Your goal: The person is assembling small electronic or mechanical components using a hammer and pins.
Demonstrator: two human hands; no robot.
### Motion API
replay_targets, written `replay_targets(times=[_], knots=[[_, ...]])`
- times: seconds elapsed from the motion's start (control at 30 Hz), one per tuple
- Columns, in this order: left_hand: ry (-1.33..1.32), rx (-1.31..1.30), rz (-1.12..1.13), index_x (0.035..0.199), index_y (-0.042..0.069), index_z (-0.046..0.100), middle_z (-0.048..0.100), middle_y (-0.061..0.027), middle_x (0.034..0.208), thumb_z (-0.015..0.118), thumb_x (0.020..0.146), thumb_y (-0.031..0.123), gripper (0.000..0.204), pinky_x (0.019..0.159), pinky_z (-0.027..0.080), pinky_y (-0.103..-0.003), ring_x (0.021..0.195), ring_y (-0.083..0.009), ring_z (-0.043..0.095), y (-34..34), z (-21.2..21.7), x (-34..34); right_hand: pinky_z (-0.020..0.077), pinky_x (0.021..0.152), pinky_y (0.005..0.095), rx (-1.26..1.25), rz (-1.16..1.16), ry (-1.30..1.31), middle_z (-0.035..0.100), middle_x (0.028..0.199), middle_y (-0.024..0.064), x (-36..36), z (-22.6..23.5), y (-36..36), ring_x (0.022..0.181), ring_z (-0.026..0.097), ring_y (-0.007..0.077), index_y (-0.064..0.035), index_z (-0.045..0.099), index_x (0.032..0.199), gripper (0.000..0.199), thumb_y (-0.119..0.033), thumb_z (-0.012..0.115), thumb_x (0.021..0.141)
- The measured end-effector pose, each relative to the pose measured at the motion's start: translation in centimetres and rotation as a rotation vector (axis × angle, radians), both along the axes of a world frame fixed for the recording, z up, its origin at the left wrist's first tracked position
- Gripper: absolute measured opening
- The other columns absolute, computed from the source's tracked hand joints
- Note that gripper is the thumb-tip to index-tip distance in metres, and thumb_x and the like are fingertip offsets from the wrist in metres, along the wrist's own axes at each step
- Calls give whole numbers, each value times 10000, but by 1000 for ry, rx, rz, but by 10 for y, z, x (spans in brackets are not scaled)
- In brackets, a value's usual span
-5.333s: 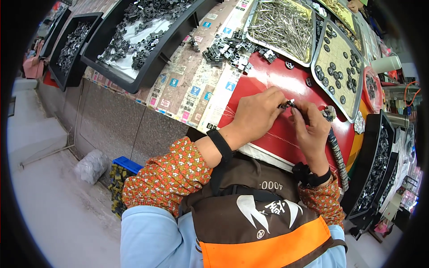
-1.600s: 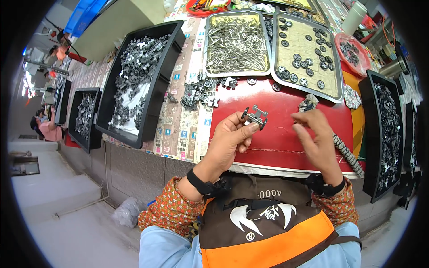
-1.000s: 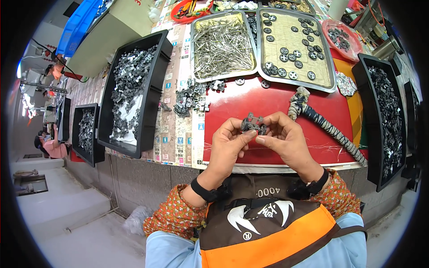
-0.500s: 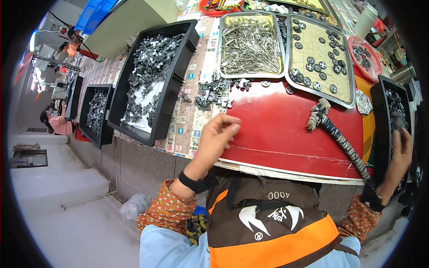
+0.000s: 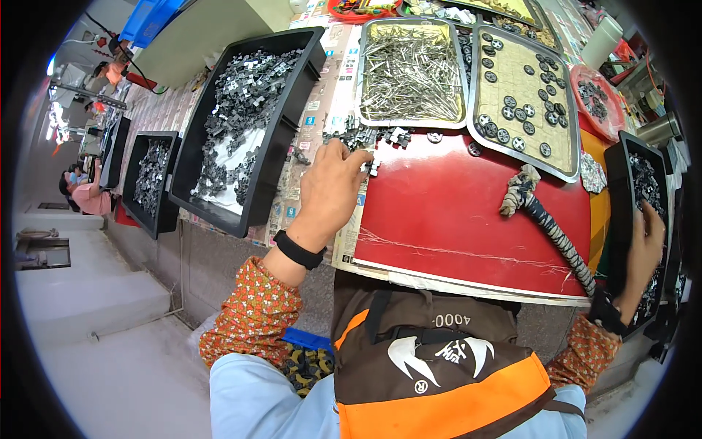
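Observation:
My left hand [image 5: 330,192] reaches over a loose pile of small black-and-grey clip-like parts [image 5: 358,136] beside the red work surface. Its fingers curl down at the pile's near edge; what lies between the tips is hidden. At the far right, my right hand [image 5: 643,252] is over a black bin [image 5: 620,183] of small dark parts [image 5: 645,175]. Its fingers stretch out toward the contents, with nothing visibly held. Between the hands, a cloth-wrapped hammer-like tool [image 5: 550,227] lies on the red board [image 5: 439,205].
Metal trays of silver pins [image 5: 413,73] and black wheel-like discs [image 5: 521,111] stand at the back. A large black bin [image 5: 274,146] and a smaller one [image 5: 157,219] hold more parts at left. A red basket [image 5: 614,124] sits back right. Another person [image 5: 91,196] is far left.
My left hand has moved left and away from me, from over the red board to the small parts pile. My right hand stays at the right bin; a blurred dark thing at its fingertips no longer shows.

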State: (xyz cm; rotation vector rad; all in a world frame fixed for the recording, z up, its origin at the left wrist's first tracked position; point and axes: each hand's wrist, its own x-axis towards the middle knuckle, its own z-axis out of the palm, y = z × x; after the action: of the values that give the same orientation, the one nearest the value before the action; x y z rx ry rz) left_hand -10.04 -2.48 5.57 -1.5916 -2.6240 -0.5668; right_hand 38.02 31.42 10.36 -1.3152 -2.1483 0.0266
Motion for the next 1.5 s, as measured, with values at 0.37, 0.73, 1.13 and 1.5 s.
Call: replay_targets(times=[0.37, 0.73, 1.13, 1.5], knots=[[-43, 7, -35, 1063, 97, 569, 565, -105, 1010, 771, 807, 60, 328, 807, 495, -476, 1011, -351, 582, -3, -2, 0, 490, 778, 496, -100, 838, -37, 640, 851, 156, -323, -35, -79, 893, 619, 371, -30, 661, 800, 63, -84, 689, 816], [-494, 260, 0, 1128, 52, 638, 685, -66, 990, 685, 932, 40, 202, 754, 552, -332, 911, -188, 670, -19, -5, -3, 540, 741, 503, 37, 764, -326, 702, 843, 159, -393, -80, -69, 878, 680, 367, -31, 687, 715, 93, -40, 612, 770], [-1799, 600, 235, 1250, 81, 596, 707, -95, 1122, 612, 1051, 169, 219, 705, 626, -246, 893, -151, 724, -23, 1, 38, 521, 723, 521, -213, 772, -90, 681, 838, 206, -367, -30, -87, 822, 666, 430, -36, 612, 941, 107, -82, 568, 855], [-2039, 636, 177, 1329, 52, 576, 694, -109, 1123, 598, 1058, 164, 293, 742, 628, -253, 910, -172, 724, -14, 0, 64, 500, 631, 365, -746, 1011, 296, 633, 805, 147, -277, -3, -179, 668, 637, 266, -8, 624, 978, 84, -10, 643, 896]])
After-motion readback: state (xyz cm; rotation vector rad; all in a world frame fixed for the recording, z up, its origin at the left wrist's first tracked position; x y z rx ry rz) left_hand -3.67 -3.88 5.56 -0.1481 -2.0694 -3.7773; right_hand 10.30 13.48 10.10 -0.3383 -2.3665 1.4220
